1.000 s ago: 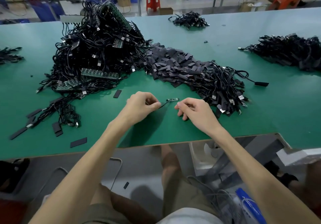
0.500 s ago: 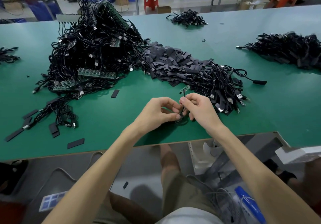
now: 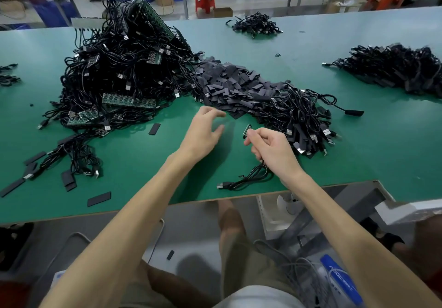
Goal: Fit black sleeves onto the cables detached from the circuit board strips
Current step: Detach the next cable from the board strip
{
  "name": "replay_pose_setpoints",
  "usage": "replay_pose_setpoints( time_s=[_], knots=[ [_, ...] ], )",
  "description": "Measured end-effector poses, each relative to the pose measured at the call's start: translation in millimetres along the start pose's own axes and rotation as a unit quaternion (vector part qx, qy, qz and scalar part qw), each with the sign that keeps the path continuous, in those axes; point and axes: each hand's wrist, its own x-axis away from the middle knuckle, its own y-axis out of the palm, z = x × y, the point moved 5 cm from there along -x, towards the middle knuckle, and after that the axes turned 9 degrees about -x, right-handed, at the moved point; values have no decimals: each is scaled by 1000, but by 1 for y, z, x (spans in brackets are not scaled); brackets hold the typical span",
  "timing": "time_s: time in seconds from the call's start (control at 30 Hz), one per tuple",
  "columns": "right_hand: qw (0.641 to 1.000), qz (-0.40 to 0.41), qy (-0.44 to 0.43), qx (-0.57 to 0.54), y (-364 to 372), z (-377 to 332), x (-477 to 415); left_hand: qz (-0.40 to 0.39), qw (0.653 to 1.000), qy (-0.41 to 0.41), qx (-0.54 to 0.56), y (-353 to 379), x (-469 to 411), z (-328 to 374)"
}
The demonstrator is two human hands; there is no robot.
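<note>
Cable (image 3: 254, 175) in right hand (image 3: 275, 150) (fingertip pinch)

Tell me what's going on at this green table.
A person sits at the green work table, sleeving cables. Their right-hand grip pinches a small green circuit board. A thin black cable trails from under it, its coil and USB plug lying near the table's front edge. The left-hand grip hovers open, fingers spread, just short of the pile of flat black sleeves. No sleeve is on this cable yet. A big heap of tangled black cables and green circuit board strips sits to the left.
</note>
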Motion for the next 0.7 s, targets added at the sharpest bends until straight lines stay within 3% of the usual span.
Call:
replay_pose_setpoints(
  time_s=[0.17, 0.33, 0.53, 0.7],
  knots=[
    [1000, -10, 1, 3, 2, 0, 0, -57, 979, 65, -186, 35, -37, 3],
    [1000, -7, 3, 8, 1, 3, -1, -96, 969, 45, -224, 52, -54, 4],
    [1000, -7, 6, 9, 2, 2, -1, 34, 972, 80, -220, 36, -36, 13],
    [1000, -18, -3, 14, 3, -2, 2, 41, 971, 74, -222, 30, -23, 13]
  ],
)
